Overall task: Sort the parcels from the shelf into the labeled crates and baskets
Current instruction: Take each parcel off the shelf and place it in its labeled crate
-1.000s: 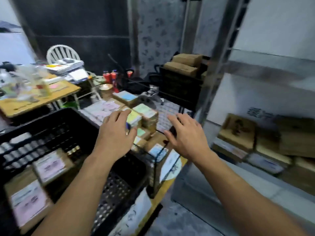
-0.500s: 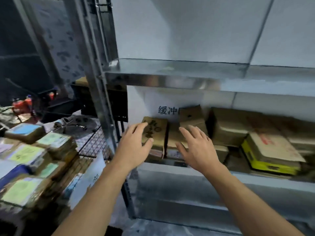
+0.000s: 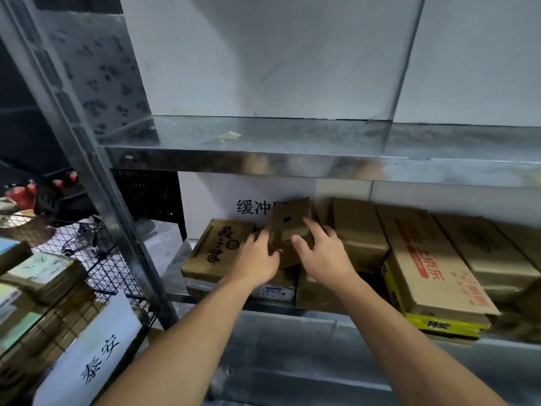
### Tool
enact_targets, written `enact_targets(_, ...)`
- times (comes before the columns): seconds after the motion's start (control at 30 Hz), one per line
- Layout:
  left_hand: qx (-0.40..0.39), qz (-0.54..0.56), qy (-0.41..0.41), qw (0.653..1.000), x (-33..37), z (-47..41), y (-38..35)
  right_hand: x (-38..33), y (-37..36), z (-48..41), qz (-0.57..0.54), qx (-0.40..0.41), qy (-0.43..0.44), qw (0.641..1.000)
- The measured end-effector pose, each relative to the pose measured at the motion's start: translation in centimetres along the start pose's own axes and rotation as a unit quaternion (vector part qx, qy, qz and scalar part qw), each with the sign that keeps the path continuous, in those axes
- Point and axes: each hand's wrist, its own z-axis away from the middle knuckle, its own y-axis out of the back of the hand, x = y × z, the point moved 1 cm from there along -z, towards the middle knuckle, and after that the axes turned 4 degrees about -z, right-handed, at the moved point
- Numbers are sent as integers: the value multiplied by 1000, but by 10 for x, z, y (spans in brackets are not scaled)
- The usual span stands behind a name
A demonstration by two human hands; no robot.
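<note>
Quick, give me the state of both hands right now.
Left hand: grips the tilted small parcel by its left edge.
Right hand: holds the same parcel's right side.

A pale grey panelled wall (image 3: 292, 54) fills the upper view. Left of it is a grey surface printed with dark paw-like marks (image 3: 111, 83). Blurred red objects (image 3: 20, 194) sit at the far left edge, with a shiny chrome metal piece (image 3: 85, 238) lower, near them.
</note>
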Motion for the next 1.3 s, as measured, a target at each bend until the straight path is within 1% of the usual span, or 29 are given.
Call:
enact_targets(0.07,-18,42,9,999,-2,-2,-5,-2,-2,-7,-39,-23,-22,999)
enact_targets(0.13,-29,74,0,997,-4,0,-9,-1,-5,-11,-50,-33,-33,998)
enact_targets(0.2,-17,98,-15,995,-8,2,-11,0,-7,-11,-57,-16,-35,998)
enact_targets(0.33,50,181,-43,981,-14,11,-10,3,-10,0,-138,46,-44,988)
enact_targets(0.47,118,294,-84,945,-13,27,-6,4,-17,14,-209,88,-35,973)
enact_targets(0.57,148,375,-60,913,-16,38,-9,4,-21,25,-254,118,-15,960)
enact_targets(0.67,201,384,-4,901,-25,48,-14,10,-22,33,-319,122,-14,940)
enact_targets(0.7,200,392,13,898,-28,52,-16,12,-21,36,-349,118,-12,929)
enact_targets(0.77,160,440,37,883,-31,61,-20,13,-20,43,-421,108,-12,901)
enact_targets(0.8,131,480,43,866,-30,65,-22,13,-19,46,-445,102,-12,890)
enact_targets(0.83,103,524,45,845,-29,70,-23,14,-20,49,-454,94,-7,886)
enact_targets(0.87,83,558,43,824,-27,73,-24,15,-21,51,-447,85,1,891)
enact_targets(0.93,72,587,31,806,-24,78,-21,21,-22,54,-370,74,22,926)
enact_targets(1.0,85,579,17,811,-24,79,-17,23,-21,58,-265,75,45,960)
enact_targets(1.07,111,538,0,835,-25,80,-12,19,-18,62,-218,74,51,972)
enact_targets(1.13,124,492,-24,861,-24,83,-10,12,-17,65,-219,64,62,972)
enact_targets(1.2,126,469,-43,873,-22,87,-10,9,-20,66,-222,38,79,971)
enact_targets(1.3,142,483,-54,863,-27,88,-9,8,-22,64,-248,27,82,965)
